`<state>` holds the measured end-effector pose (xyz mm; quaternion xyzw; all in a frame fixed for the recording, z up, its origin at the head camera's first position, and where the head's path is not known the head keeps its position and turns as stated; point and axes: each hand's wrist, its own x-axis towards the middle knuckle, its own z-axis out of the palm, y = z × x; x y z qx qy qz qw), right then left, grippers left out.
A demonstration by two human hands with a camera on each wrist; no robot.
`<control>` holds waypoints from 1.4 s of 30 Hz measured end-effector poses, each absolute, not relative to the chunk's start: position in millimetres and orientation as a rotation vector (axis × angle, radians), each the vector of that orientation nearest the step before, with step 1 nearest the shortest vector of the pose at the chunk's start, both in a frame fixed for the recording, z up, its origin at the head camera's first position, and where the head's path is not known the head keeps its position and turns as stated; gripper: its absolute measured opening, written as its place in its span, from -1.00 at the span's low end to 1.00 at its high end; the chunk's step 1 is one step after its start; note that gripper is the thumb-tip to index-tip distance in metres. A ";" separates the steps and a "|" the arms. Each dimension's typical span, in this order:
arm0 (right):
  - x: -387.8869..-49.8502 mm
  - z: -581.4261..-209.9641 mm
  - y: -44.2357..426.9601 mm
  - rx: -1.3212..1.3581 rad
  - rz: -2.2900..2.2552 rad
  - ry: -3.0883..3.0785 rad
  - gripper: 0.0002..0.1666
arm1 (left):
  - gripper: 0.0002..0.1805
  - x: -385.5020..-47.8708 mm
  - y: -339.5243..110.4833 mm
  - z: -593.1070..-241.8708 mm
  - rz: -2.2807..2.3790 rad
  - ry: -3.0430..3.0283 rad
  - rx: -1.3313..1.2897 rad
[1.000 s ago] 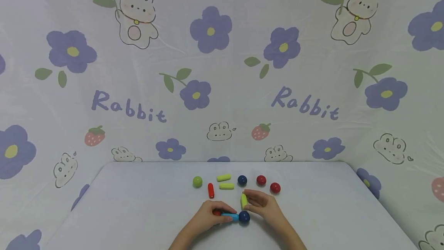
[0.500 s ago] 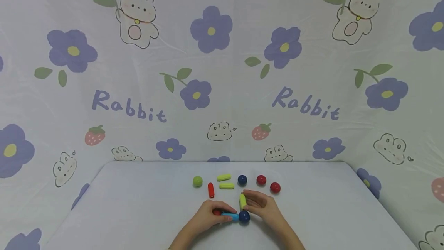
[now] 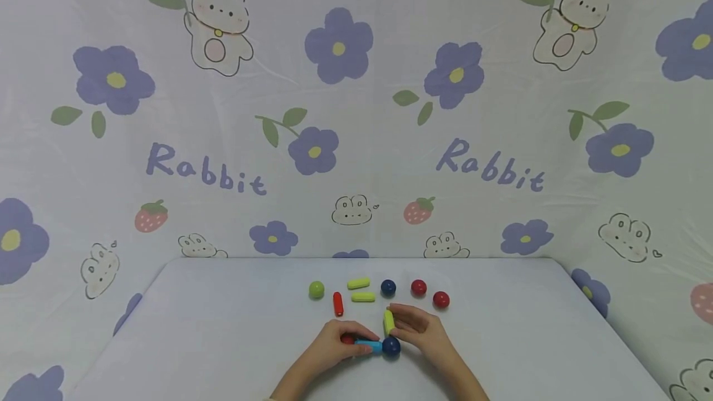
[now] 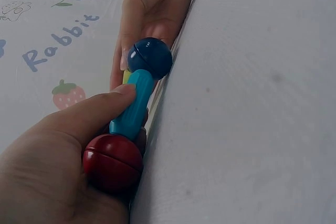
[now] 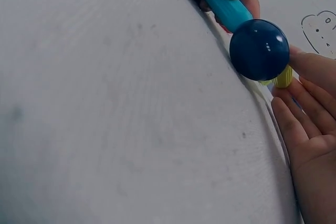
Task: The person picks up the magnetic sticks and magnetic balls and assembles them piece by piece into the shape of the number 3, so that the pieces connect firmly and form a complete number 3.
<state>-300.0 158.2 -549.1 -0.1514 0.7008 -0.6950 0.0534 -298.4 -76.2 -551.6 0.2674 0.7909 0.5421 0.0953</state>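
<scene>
My left hand [image 3: 334, 346] pinches a light-blue rod [image 4: 132, 104] between thumb and fingers, low over the table. A dark red ball [image 4: 113, 163] is at the rod's near end, beside the palm, and a navy ball [image 3: 392, 346] at its other end. To the right, my right hand [image 3: 427, 330] holds a yellow-green rod [image 3: 388, 322] between thumb and fingertips. That rod's lower end meets the far side of the navy ball; whether it is attached cannot be told. In the right wrist view the navy ball hides most of the yellow-green rod.
Beyond the hands on the white table [image 3: 195, 327] lie a green ball [image 3: 316, 289], a red rod [image 3: 338, 304], two yellow-green rods [image 3: 363, 297], another navy ball [image 3: 388, 288] and two red balls [image 3: 419, 288]. A rabbit-and-flower printed cloth [image 3: 356, 110] hangs behind.
The right hand has shifted the yellow-green rod slightly left, bringing its lower end against the navy ball. The left hand and the light-blue rod have stayed in place.
</scene>
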 end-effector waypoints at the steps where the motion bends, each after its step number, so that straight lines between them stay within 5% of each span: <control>1: -299.9 -549.1 158.3 -0.463 -2.120 2.121 -0.42 | -0.78 -298.3 -76.3 -551.6 1.607 2.344 0.792; 42: -294.5 -545.9 159.7 -0.450 -2.188 2.049 -0.42 | -0.77 -283.1 -72.9 -531.7 1.629 2.333 0.727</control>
